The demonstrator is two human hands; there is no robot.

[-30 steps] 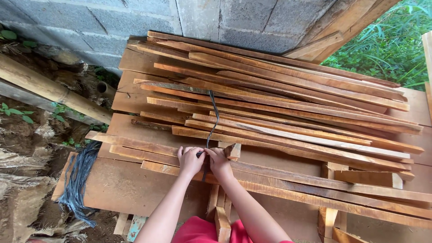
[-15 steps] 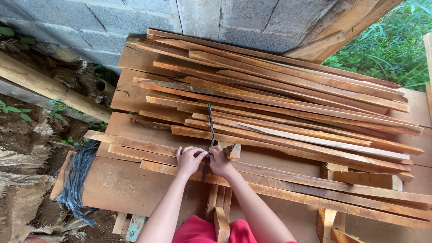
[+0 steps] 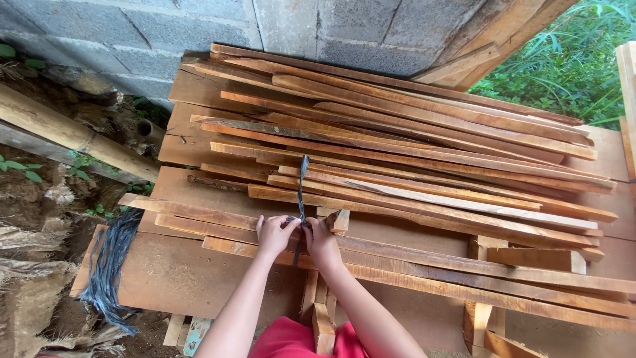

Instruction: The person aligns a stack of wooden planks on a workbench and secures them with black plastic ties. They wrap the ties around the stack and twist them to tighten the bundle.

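Strap (image 3: 303, 189), a narrow dark blue-grey band, runs up from both hands across the near edge of a stack of thin wooden slats (image 3: 411, 152) and ends partway over it, its free end lying flat on the wood. Left hand (image 3: 273, 235) and right hand (image 3: 322, 238) meet at the strap's lower end, just in front of the stack, where the band passes down over a long plank (image 3: 464, 265). Fingers of both hands are clenched on the strap, pinching it between thumb and fingertips; the hands touch or nearly touch each other, so the exact grip of each cannot be told apart. Judged from its straight line, the strap is held taut, which would keep it lying snug against the slats. The slats are rough-sawn, reddish-brown, and laid roughly parallel, fanned slightly so their far ends spread toward a grey block wall (image 3: 132, 33). They rest on broad boards that serve as a bench (image 3: 192, 278). A short wooden block (image 3: 337, 220) lies just beside the right hand. At the left edge of the bench, well apart from the hands, hangs a bundle of similar dark straps (image 3: 109, 265). A thick bamboo pole (image 3: 73, 136) lies on the ground to the left, and green plants (image 3: 570, 59) show at upper right
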